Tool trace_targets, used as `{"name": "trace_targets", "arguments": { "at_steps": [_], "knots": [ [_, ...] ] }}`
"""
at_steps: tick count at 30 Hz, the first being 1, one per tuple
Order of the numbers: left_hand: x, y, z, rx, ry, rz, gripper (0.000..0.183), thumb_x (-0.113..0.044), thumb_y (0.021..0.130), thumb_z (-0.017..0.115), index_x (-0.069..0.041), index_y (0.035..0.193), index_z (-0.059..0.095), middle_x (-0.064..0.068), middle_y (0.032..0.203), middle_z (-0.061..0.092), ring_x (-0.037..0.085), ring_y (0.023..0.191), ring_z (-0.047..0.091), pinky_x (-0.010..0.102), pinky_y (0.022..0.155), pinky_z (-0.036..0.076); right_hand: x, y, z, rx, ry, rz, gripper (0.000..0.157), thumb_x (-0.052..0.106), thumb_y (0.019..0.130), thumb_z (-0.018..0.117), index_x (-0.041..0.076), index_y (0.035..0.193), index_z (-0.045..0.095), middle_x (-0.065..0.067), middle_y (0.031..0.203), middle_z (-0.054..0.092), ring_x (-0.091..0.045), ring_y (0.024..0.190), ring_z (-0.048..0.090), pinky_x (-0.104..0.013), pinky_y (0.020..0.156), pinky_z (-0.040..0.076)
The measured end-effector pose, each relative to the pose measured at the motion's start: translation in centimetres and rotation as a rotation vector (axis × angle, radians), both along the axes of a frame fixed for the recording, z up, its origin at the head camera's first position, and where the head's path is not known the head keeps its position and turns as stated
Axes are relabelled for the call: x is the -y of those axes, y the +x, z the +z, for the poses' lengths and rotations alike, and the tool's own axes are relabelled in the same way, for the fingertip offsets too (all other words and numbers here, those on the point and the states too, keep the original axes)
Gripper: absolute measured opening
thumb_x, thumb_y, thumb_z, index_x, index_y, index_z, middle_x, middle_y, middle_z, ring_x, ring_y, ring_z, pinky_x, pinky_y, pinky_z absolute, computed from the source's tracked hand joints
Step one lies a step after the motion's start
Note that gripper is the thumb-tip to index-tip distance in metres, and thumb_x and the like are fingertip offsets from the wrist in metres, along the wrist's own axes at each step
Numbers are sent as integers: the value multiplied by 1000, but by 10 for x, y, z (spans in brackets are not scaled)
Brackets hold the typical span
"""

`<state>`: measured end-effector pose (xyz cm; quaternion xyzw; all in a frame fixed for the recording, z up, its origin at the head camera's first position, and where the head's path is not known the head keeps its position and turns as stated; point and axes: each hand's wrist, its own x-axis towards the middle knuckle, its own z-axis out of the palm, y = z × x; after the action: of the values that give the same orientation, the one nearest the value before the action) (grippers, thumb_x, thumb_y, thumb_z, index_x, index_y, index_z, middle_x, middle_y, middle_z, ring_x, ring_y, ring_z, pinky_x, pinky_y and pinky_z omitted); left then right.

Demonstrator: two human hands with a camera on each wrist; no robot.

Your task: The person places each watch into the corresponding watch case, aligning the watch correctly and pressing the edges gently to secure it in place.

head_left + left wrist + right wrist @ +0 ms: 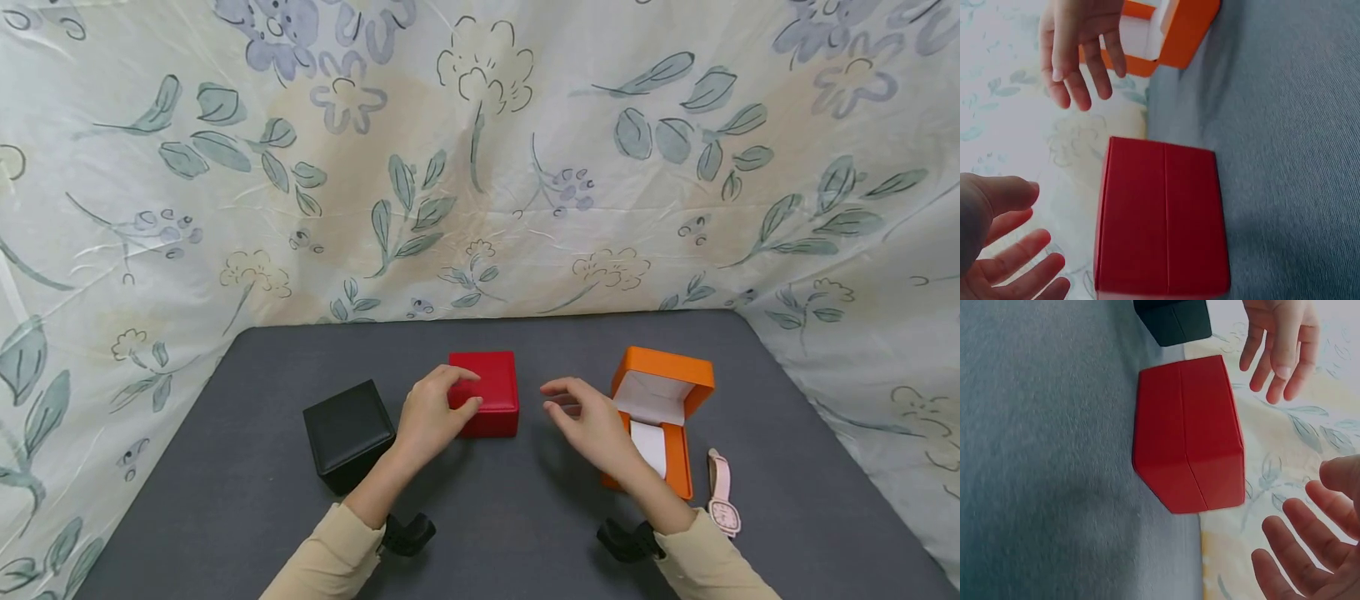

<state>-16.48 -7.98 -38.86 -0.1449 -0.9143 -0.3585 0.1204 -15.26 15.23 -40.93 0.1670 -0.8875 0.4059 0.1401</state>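
A red box [497, 385], its lid down, sits at the middle of the table. My left hand [431, 413] hovers over its left side, fingers spread and apart from it in the left wrist view. To the box's right, my right hand [592, 423] is raised with loosely bent fingers and nothing in them. Behind that hand stands an orange box [678, 463], lid up, with a white cushion [649, 446] inside. A pink wristwatch [723, 493] lies on the table to the right of the orange box.
A closed black box [348, 429] stands turned at an angle, left of my left forearm. The grey tabletop [525, 533] runs back to a hanging floral cloth [525, 225], which also borders both sides.
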Motion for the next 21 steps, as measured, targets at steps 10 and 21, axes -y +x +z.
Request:
{"name": "trace_targets", "arguments": {
  "at_steps": [10, 21],
  "knots": [
    [-16, 3, 2, -21, 51, -70, 33, -20, 75, 75, -15, 106, 65, 1, 110, 62, 21, 95, 60, 33, 75, 53, -21, 9, 3, 36, 18, -48, 21, 11, 85, 65, 10, 106, 63, 0, 102, 64, -15, 90, 63, -34, 78, 53],
    [-41, 4, -11, -71, 97, -192, 29, -18, 76, 75, -15, 103, 66, -1, 105, 62, 17, 89, 60, 29, 74, 53, -40, 19, -2, 0, 42, -66, 24, 11, 84, 66, 13, 108, 62, 1, 103, 64, -13, 90, 63, -33, 78, 53]
  ]
}}
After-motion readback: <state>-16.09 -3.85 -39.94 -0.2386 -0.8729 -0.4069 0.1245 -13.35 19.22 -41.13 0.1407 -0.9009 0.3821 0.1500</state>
